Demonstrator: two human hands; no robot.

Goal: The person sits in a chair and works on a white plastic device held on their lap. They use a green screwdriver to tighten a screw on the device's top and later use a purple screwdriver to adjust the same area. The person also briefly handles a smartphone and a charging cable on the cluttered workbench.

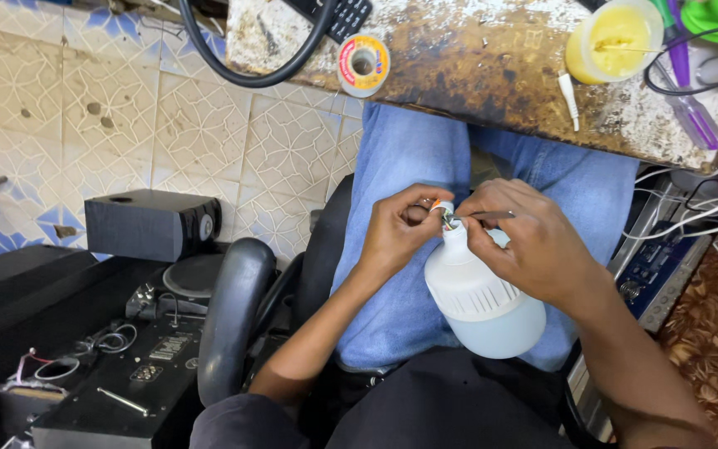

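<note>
Seen from the head camera, a large white lamp bulb (pixel 482 295) lies over the seated person's lap, its frosted dome toward the body and its narrow neck pointing up toward the workbench (pixel 492 66). The left hand (pixel 396 231) closes its fingertips around the neck at the metal base, while the right hand (pixel 525 241) wraps the upper housing and pinches a thin metal tool (pixel 492 215) whose tip meets the base; both hands are thus clamped, close together, almost touching. The bulb looks light for its bulk, a hollow plastic shell: the ribbed collar below the neck seems stiff and offers the surest hold, whereas the smooth dome is likely slippery and could crack or pop loose under a squeeze. The small base contact is probably the most delicate part. On the bench, a round solder reel (pixel 363 65) with a yellow and red label lies near the edge, and an open round yellow tub (pixel 612 40) stands to the right. A black box speaker (pixel 151 223) with a small round sticker on its side stands on the tiled floor (pixel 168 125) at left.
</note>
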